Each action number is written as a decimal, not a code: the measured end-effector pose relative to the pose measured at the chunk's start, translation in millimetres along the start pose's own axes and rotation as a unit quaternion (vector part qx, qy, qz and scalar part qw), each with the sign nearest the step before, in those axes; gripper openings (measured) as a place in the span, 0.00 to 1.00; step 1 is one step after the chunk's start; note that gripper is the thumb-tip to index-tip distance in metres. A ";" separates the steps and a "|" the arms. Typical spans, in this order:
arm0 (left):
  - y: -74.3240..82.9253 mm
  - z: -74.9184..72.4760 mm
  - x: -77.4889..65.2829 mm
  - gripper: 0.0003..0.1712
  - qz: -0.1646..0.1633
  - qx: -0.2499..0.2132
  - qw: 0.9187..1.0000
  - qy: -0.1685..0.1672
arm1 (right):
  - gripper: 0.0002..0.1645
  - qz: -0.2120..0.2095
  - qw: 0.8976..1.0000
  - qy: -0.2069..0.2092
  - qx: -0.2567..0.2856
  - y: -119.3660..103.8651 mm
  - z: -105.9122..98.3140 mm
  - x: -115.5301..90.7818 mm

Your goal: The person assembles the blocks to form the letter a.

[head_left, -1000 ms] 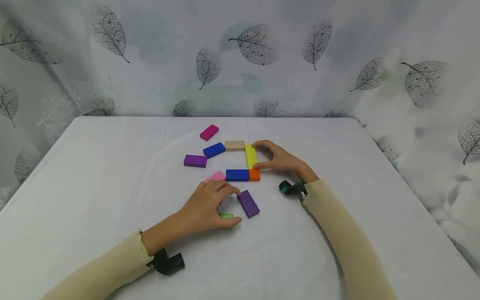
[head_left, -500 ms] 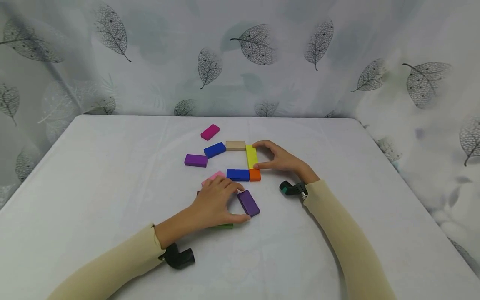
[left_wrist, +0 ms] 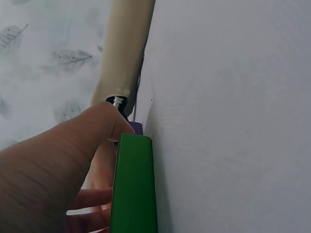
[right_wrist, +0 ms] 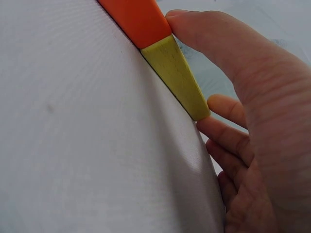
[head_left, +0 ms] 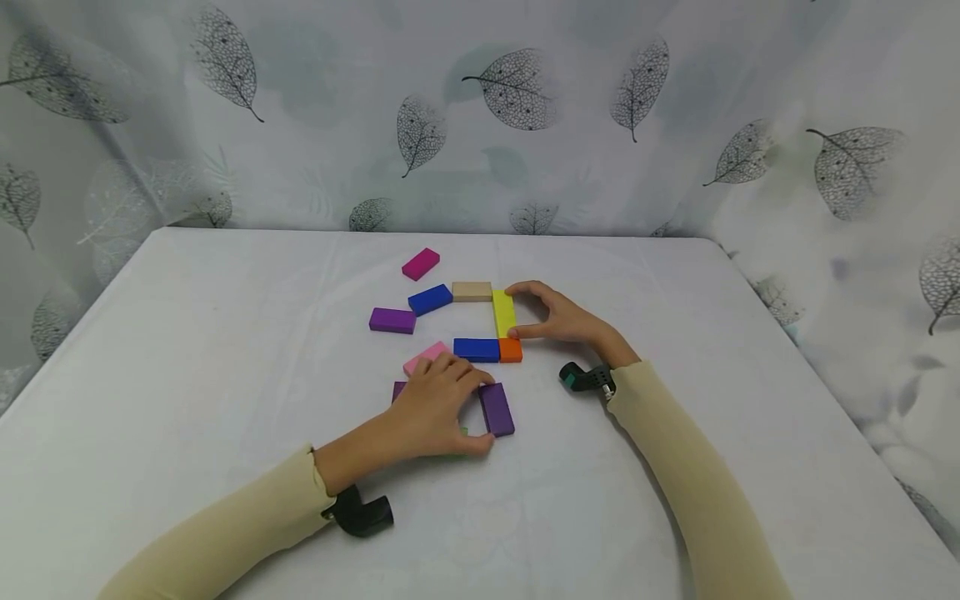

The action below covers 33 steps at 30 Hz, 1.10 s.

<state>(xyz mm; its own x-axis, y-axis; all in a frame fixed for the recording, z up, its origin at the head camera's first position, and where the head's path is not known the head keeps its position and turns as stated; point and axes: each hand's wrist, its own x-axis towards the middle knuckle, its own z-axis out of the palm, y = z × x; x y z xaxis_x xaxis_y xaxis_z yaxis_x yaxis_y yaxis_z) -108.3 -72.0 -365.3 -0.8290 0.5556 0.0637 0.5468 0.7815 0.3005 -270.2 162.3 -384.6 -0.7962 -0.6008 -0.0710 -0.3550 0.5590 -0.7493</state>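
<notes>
My left hand (head_left: 429, 407) pinches a dark purple block (head_left: 498, 410) lengthwise, index finger at its far end and thumb at its near end. Under that hand lies a green block (left_wrist: 133, 184), mostly hidden in the head view but large in the left wrist view. Another purple block (head_left: 399, 389) peeks out behind the knuckles, beside a pink block (head_left: 425, 358). My right hand (head_left: 567, 322) holds a yellow block (head_left: 504, 313) between thumb and index finger. The yellow block meets an orange block (head_left: 511, 351) at its near end and a tan block (head_left: 472, 292) at its far end.
A blue block (head_left: 476, 351) adjoins the orange one. Farther left lie a second blue block (head_left: 431, 300), touching the tan one, a purple block (head_left: 392, 320) and a magenta block (head_left: 421, 263). All rest on a white-covered table (head_left: 247, 333), with leaf-patterned cloth (head_left: 315, 108) behind.
My left hand has moved right and taken the dark purple block by its ends. That block has turned straighter and shifted slightly left. My right hand stays at the yellow block.
</notes>
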 end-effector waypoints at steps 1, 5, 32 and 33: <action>-0.1 -0.3 -0.3 0.38 0.005 -0.002 1.000 -0.002 | 0.43 0.000 1.000 0.000 0.000 0.0 -0.1 -0.2; -0.4 -1.1 -1.1 0.37 0.019 -0.010 1.000 -0.012 | 0.43 -0.004 1.000 0.001 0.002 -0.3 -0.2 -0.8; -1.2 2.2 -1.6 0.38 0.031 -0.054 0.998 -0.015 | 0.42 -0.015 1.000 -0.001 0.007 1.5 -0.7 0.2; -1.6 2.4 -1.6 0.38 0.034 -0.056 0.998 -0.017 | 0.42 -0.015 1.000 -0.001 0.006 1.6 -0.7 0.2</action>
<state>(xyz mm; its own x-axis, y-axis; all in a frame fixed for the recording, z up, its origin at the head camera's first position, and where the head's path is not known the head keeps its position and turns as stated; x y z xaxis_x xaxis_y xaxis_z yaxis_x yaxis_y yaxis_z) -107.6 -73.5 -368.1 -0.7853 0.6167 0.0551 0.5831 0.7067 0.4008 -271.3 163.4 -385.4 -0.7844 -0.6183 -0.0489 -0.3728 0.5331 -0.7595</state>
